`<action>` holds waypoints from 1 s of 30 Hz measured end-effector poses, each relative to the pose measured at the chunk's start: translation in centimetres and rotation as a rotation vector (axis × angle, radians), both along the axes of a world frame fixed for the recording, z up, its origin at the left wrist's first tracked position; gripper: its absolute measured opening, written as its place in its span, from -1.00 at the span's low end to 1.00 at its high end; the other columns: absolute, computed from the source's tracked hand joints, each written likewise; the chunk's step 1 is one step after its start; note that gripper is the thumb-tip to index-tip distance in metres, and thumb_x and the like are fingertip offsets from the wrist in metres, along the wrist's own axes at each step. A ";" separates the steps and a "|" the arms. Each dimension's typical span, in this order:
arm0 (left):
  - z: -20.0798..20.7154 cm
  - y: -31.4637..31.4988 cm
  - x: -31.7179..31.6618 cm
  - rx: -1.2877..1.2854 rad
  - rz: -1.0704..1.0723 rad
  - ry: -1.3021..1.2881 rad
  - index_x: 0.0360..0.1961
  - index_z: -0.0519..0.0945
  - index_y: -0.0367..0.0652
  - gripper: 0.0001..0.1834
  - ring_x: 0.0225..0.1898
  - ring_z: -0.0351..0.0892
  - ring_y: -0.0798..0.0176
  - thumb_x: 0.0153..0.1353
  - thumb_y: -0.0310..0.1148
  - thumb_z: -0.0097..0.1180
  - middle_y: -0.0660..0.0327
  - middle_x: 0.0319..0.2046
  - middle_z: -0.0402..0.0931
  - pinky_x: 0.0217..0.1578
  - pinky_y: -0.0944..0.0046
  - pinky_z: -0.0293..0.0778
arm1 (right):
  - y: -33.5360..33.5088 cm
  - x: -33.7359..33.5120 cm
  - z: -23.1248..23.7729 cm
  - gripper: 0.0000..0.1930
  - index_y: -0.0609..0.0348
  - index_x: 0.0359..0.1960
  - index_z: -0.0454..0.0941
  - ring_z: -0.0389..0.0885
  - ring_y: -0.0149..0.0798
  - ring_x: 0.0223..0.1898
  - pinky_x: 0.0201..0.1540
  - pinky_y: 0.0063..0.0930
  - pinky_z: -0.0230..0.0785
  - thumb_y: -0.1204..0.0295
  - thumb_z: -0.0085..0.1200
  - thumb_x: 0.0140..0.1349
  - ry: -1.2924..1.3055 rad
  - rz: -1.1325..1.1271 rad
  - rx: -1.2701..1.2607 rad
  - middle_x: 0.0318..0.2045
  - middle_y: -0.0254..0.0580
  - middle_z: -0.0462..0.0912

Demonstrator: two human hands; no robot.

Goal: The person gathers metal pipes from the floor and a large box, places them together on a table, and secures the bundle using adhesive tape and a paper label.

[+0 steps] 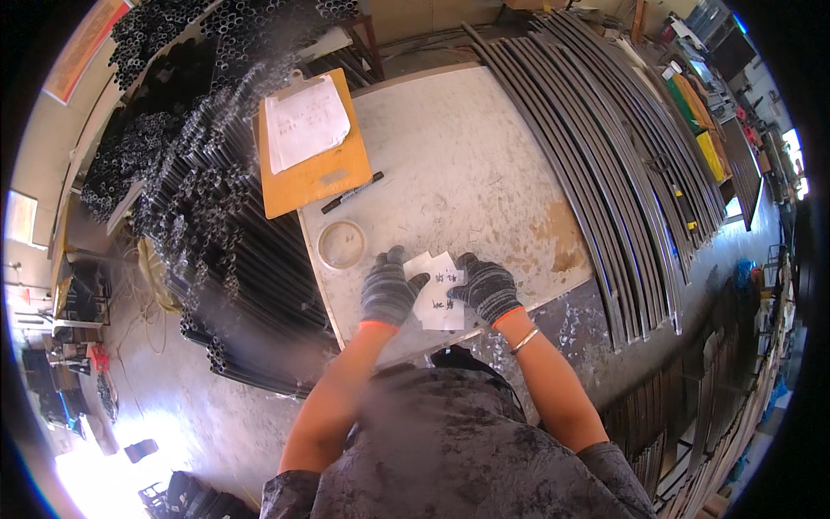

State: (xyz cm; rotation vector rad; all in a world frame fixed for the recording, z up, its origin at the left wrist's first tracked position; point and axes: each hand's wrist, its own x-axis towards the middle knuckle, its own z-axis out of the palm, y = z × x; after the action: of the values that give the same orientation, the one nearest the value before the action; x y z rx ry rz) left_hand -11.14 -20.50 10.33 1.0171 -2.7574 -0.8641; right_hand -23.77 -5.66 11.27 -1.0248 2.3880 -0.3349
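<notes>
Several small white paper slips (443, 317) with dark handwriting lie overlapped near the front edge of the worn white table (432, 156). My left hand (386, 290), in a grey knit glove with an orange cuff, grips their left side, thumb on top. On the other side my right hand (486, 288), gloved the same way, has its fingers closed on the right edge of the slips. A roll of clear tape (341, 245) lies flat just beyond my left hand. Farther off, a black marker (352, 192) rests beside an orange-brown clipboard (294, 195) holding a written white sheet (304, 125).
Long dark metal tubes (588, 173) lie in a row along the table's right side. Bundles of black tubes (190, 164) are stacked at the left, their open ends facing me. More long metal stock (692, 406) stands at the lower right.
</notes>
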 end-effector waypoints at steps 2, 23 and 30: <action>-0.5 0.0 -0.7 0.113 0.048 -0.004 0.00 0.44 -0.20 -0.43 -0.11 0.52 -0.08 -0.06 -0.22 0.28 -0.06 -0.13 0.52 -0.08 0.08 0.42 | -0.1 -0.1 -0.8 -0.43 0.10 -0.06 0.41 0.60 0.01 -0.23 -0.18 -0.13 0.42 0.11 0.27 -0.10 -0.037 -0.007 -0.021 -0.31 0.00 0.63; 6.0 4.6 2.1 -0.279 -0.042 0.387 -0.03 0.45 -0.24 -0.38 -0.08 0.42 0.07 -0.05 -0.09 0.33 0.07 -0.12 0.44 -0.06 0.11 0.38 | 3.9 -1.7 2.5 -0.86 0.12 -0.32 0.51 0.18 -0.54 -0.84 -0.79 -0.60 -0.03 0.32 0.08 0.23 -1.229 -0.868 -0.763 -0.76 -0.50 0.34; 6.4 2.5 0.2 0.776 0.314 0.707 -0.28 0.57 -0.26 -0.86 -0.36 0.53 0.39 0.19 -0.41 0.13 0.28 -0.39 0.59 -0.29 0.35 0.45 | 2.7 0.0 4.2 -0.87 0.27 -0.32 0.55 0.49 -0.33 -0.51 -0.38 -0.49 0.32 0.44 0.06 0.20 -0.586 -0.243 -0.836 -0.54 -0.21 0.56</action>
State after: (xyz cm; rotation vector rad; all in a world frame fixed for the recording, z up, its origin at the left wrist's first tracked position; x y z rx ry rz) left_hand -10.90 -18.03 16.76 0.9153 -1.6325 -1.8415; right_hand -23.82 -2.94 15.45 -0.7773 1.8129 -1.5734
